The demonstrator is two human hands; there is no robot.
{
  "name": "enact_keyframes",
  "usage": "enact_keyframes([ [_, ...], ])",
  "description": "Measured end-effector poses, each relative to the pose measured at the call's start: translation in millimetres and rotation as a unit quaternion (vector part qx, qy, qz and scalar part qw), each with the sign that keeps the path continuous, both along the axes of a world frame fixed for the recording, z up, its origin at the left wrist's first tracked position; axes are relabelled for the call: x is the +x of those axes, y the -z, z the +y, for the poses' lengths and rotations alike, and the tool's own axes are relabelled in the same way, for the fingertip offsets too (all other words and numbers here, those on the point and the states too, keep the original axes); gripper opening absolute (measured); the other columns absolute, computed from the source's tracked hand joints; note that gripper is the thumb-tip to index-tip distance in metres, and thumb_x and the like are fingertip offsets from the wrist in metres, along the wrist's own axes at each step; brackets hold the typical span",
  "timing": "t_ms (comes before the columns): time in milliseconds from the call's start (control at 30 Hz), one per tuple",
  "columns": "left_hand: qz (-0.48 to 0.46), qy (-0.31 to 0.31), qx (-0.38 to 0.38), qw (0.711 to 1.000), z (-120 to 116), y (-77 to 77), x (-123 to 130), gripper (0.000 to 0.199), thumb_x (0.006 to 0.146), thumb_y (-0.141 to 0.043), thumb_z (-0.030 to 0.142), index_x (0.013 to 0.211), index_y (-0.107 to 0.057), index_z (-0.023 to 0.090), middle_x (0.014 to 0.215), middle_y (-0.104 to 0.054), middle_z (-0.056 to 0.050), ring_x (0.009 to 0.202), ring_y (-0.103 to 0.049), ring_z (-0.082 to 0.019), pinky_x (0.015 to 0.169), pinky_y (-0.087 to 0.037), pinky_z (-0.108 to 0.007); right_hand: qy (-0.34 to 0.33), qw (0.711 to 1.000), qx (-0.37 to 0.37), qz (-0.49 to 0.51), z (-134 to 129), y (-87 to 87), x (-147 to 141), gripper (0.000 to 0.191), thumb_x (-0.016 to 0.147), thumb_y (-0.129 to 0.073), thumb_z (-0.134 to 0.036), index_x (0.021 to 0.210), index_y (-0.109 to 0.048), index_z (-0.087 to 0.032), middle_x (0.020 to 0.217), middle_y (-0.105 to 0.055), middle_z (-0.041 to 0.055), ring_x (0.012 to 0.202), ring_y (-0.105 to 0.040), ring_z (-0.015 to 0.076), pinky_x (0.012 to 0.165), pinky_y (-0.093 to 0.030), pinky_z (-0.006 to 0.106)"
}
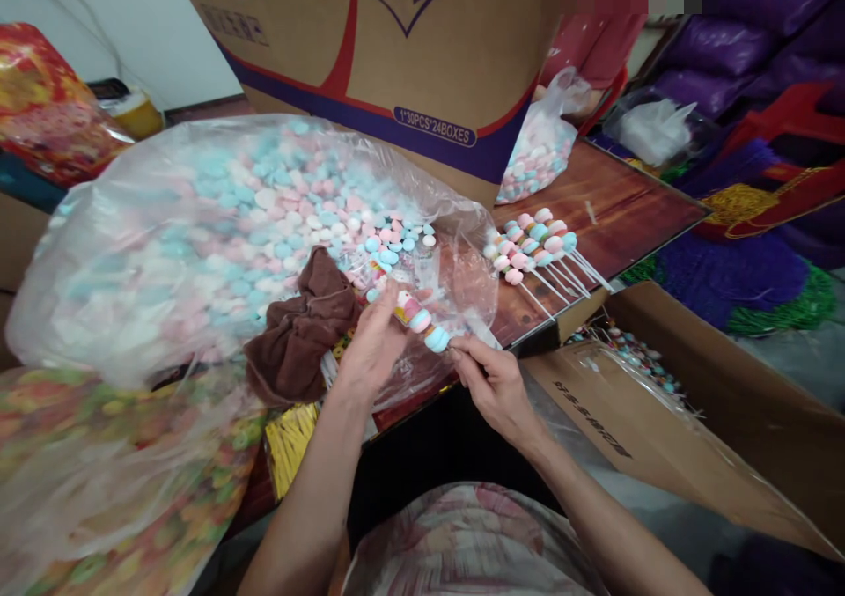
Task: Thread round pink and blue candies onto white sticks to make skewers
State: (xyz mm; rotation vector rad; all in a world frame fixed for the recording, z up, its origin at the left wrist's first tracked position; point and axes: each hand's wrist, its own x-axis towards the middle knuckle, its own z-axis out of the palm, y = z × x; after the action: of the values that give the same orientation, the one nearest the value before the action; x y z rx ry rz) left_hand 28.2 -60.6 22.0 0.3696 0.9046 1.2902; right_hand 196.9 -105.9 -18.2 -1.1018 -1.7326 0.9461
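Note:
Between my two hands is a candy skewer [421,321], with pink, white and blue pieces threaded in a row. My left hand [381,323] closes around its upper end, partly hiding the pieces there. The fingers of my right hand [485,376] pinch the lower end, just below a blue piece; the stick itself is mostly hidden by them. Just beyond my hands, loose pink, white and blue candies [396,237] spill at the mouth of a large clear bag [217,217]. To the right, several finished-looking candy skewers [538,239] lie in a pile, white sticks pointing toward me.
A brown cloth [307,327] lies left of my hands, near yellow twist ties [291,442]. A bag of colourful rings [119,481] fills the lower left. Behind stands a big carton [370,59]. An open cardboard box [660,429] holds more wrapped candy at right. A person [594,41] sits beyond.

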Motion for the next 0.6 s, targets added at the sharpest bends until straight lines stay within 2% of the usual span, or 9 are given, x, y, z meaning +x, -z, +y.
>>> enact_keyframes([
  [67, -0.01, -0.031, -0.002, 0.999, 7.2, -3.3, -2.1, 0.036, 0.075, -0.079, 0.047, 0.089, -0.066, 0.016, 0.094, -0.073, -0.008, 0.091, -0.072, -0.024, 0.071, -0.057, -0.03, -0.021, 1.0, -0.018, 0.015, -0.1, -4.9, -0.6, 0.021, 0.1, -0.05, -0.029, 0.099, -0.069, -0.019, 0.065, -0.053, -0.0021, 0.057, -0.048, 0.0115, 0.056, -0.039, 0.024],
  [133, -0.02, -0.059, -0.011, 0.998, 12.7, -4.6, -1.8, 0.032, 0.075, -0.081, 0.043, 0.084, -0.064, 0.017, 0.083, -0.071, -0.004, 0.081, -0.072, -0.019, 0.067, -0.056, -0.026, -0.034, 0.998, -0.047, 0.038, -0.4, -10.9, -2.3, 0.022, 0.099, -0.051, -0.031, 0.096, -0.069, -0.019, 0.063, -0.05, -0.0028, 0.056, -0.044, 0.0109, 0.055, -0.037, 0.024],
  [233, -0.043, -0.1, -0.021, 0.994, 16.7, -3.2, -0.4, 0.031, 0.074, -0.083, 0.036, 0.076, -0.059, 0.017, 0.066, -0.061, 0.003, 0.059, -0.063, -0.01, 0.058, -0.05, -0.021, -0.06, 0.978, -0.16, 0.121, -0.2, -19.2, -3.3, 0.025, 0.096, -0.055, -0.037, 0.084, -0.065, -0.017, 0.057, -0.044, -0.0046, 0.051, -0.037, 0.0091, 0.049, -0.03, 0.022],
  [300, -0.066, -0.112, -0.011, 0.991, 16.6, -1.2, 0.4, 0.033, 0.073, -0.084, 0.034, 0.074, -0.055, 0.017, 0.061, -0.056, 0.006, 0.052, -0.055, -0.006, 0.055, -0.047, -0.019, -0.089, 0.932, -0.277, 0.217, 1.2, -21.5, -2.3, 0.027, 0.092, -0.061, -0.04, 0.081, -0.064, -0.016, 0.051, -0.039, -0.0073, 0.045, -0.027, 0.0064, 0.043, -0.022, 0.02],
  [367, -0.081, -0.109, -0.002, 0.991, 14.7, 0.8, 2.0, 0.035, 0.073, -0.084, 0.035, 0.074, -0.054, 0.017, 0.061, -0.054, 0.007, 0.051, -0.053, -0.005, 0.054, -0.046, -0.018, -0.12, 0.865, -0.378, 0.308, 3.3, -20.0, -1.5, 0.027, 0.088, -0.068, -0.04, 0.082, -0.065, -0.014, 0.048, -0.035, -0.0101, 0.04, -0.018, 0.0035, 0.04, -0.014, 0.019],
  [467, -0.073, -0.087, -0.009, 0.993, 9.8, 2.5, 6.3, 0.037, 0.072, -0.084, 0.039, 0.076, -0.055, 0.017, 0.062, -0.056, 0.006, 0.054, -0.058, -0.007, 0.055, -0.048, -0.02, -0.153, 0.78, -0.456, 0.399, 5.3, -13.4, -4.4, 0.024, 0.081, -0.076, -0.034, 0.084, -0.067, -0.013, 0.046, -0.033, -0.0127, 0.036, -0.011, 0.0009, 0.037, -0.011, 0.017],
  [533, -0.064, -0.079, -0.019, 0.995, 6.5, 2.8, 9.0, 0.038, 0.071, -0.084, 0.042, 0.075, -0.055, 0.017, 0.061, -0.056, 0.006, 0.056, -0.06, -0.009, 0.057, -0.05, -0.021, -0.158, 0.749, -0.477, 0.432, 4.4, -9.5, -9.7, 0.023, 0.078, -0.078, -0.032, 0.083, -0.067, -0.013, 0.046, -0.033, -0.0135, 0.036, -0.009, 0.0005, 0.036, -0.011, 0.017],
  [600, -0.059, -0.078, -0.029, 0.995, 4.0, 2.8, 9.9, 0.039, 0.072, -0.083, 0.043, 0.075, -0.055, 0.017, 0.061, -0.056, 0.006, 0.056, -0.06, -0.009, 0.06, -0.052, -0.022, -0.153, 0.745, -0.48, 0.437, 1.7, -8.0, -15.7, 0.024, 0.078, -0.078, -0.033, 0.082, -0.067, -0.013, 0.046, -0.033, -0.0135, 0.036, -0.009, 0.0007, 0.036, -0.012, 0.017],
])
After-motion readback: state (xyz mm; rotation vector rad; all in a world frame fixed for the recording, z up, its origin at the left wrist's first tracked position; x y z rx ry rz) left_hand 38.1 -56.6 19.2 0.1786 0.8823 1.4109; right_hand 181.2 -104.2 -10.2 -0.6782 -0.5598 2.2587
